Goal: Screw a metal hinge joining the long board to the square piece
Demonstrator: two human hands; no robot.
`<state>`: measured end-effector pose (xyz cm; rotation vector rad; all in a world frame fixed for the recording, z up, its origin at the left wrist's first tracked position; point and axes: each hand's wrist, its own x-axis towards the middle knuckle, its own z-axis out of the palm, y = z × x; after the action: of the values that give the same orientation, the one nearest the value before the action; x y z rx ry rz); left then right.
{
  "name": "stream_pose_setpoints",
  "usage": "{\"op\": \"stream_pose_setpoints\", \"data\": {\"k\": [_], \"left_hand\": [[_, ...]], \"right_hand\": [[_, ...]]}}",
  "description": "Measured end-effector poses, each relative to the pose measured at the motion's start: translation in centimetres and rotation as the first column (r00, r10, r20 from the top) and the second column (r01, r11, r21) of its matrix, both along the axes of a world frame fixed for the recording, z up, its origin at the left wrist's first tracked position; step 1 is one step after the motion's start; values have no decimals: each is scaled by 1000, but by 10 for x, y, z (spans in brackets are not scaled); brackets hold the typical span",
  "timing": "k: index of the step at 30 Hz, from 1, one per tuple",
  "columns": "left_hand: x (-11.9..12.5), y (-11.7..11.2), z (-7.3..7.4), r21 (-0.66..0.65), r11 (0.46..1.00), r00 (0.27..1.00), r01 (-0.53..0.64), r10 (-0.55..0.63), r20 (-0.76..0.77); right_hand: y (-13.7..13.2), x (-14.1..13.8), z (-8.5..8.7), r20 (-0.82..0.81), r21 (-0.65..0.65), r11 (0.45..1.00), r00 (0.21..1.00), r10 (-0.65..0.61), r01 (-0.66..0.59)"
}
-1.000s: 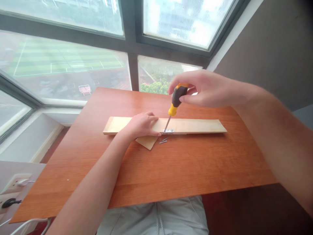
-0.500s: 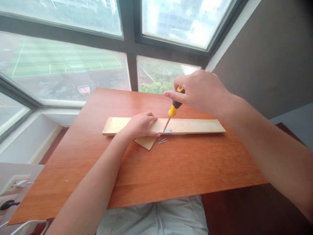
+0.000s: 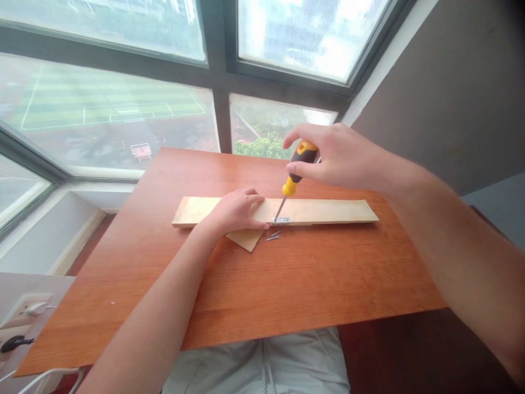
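Observation:
A long pale wooden board (image 3: 328,210) lies across the table. My left hand (image 3: 241,210) presses and grips it left of its middle, thumb at the near edge. A small metal plate (image 3: 282,220) with holes sits at that edge, just right of my thumb. My right hand (image 3: 328,150) holds a yellow-and-black screwdriver (image 3: 290,187) by its handle, index finger lifted away, thumb along the side. The screwdriver leans, its tip on the left end of the plate; any screw under the tip is too small to tell. A few loose screws (image 3: 273,237) lie in front of the board.
A thin flat wooden piece (image 3: 246,239) pokes out from under the board near my left hand. The brown table (image 3: 311,284) ends close to my lap. Windows (image 3: 110,109) stand behind it, and a socket with plugs (image 3: 30,309) is at the lower left.
My right hand has turned and loosened around the screwdriver handle, its fingers opening so more of the handle shows. My left hand and the board have stayed in place.

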<state>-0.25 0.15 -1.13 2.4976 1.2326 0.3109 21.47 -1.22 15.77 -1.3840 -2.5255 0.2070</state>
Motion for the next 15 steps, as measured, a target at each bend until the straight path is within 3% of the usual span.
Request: {"op": "stream_pose_setpoints", "data": {"k": [11, 15], "left_hand": [[0, -1, -2, 9, 1000, 1000, 0, 0, 11], [0, -4, -1, 34, 999, 1000, 6, -5, -23]], "right_hand": [[-5, -5, 19, -69, 79, 996, 997, -26, 31], [-7, 4, 9, -187, 121, 986, 978, -88, 112]]}}
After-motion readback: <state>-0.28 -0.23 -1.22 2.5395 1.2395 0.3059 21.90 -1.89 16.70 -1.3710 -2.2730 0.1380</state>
